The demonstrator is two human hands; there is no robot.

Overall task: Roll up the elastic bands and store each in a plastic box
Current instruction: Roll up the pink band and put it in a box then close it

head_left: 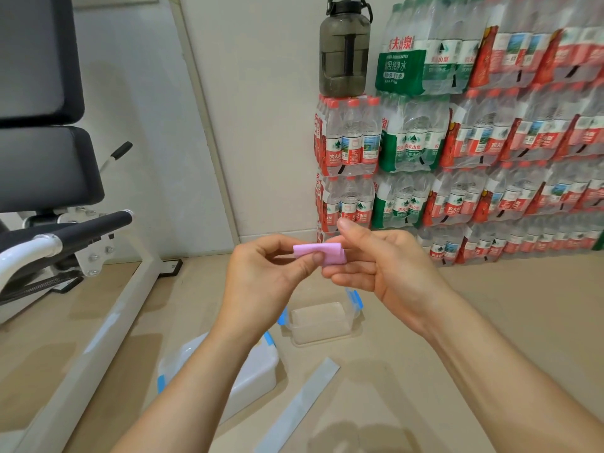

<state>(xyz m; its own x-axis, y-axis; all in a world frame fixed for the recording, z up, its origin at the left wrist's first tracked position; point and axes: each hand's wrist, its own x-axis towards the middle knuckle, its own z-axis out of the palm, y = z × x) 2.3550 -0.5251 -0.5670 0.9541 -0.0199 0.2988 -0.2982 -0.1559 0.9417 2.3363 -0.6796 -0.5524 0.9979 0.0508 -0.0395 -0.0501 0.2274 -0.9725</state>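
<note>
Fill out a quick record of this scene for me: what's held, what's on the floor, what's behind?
held: pink band, rolled up with a flat end showing, pinched between left hand and right hand
below hands: clear box with blue clips, open, looks empty
under left forearm: second box, partly hidden
floor: grey band, flat, unrolled
wall: stacked bottle packs, dark jug on top
left: black bench
</note>
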